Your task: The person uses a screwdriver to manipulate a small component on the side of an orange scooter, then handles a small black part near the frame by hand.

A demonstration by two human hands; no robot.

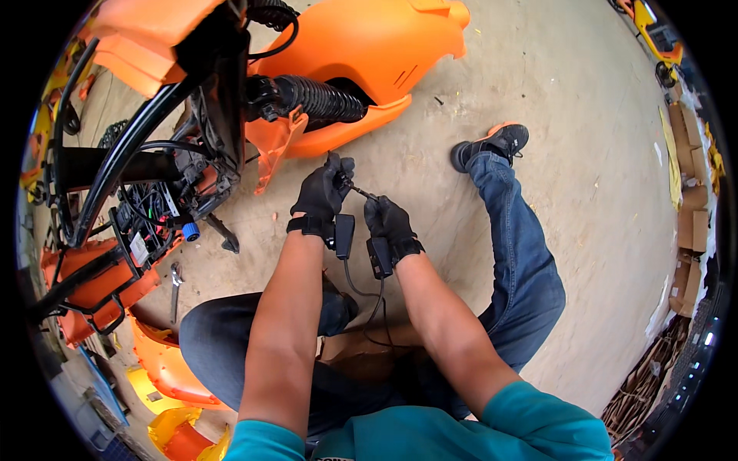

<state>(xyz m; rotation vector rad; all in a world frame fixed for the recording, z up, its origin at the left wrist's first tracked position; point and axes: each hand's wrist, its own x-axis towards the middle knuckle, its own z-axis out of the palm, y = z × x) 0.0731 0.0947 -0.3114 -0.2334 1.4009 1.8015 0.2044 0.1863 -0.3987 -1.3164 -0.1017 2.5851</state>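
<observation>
Both my hands wear black gloves and meet in front of me, above the concrete floor. My left hand point(323, 190) is closed around a small dark part whose kind I cannot make out. A thin dark rod point(361, 191) runs from it to my right hand point(390, 222), whose fingers pinch the rod's near end. Strapped at the wrists are two black boxes point(344, 235), joined by a cable. Just beyond my left hand is an orange body panel point(338, 46) of a vehicle, with a black coil-spring shock absorber point(323, 98) in front of it.
To the left stands the partly stripped vehicle frame point(123, 154) with exposed wiring point(150, 211) and a blue cap point(190, 231). An adjustable wrench point(176, 288) lies on the floor near my left knee. Orange panels point(165, 357) rest at lower left. Cardboard boxes point(692, 215) line the right side.
</observation>
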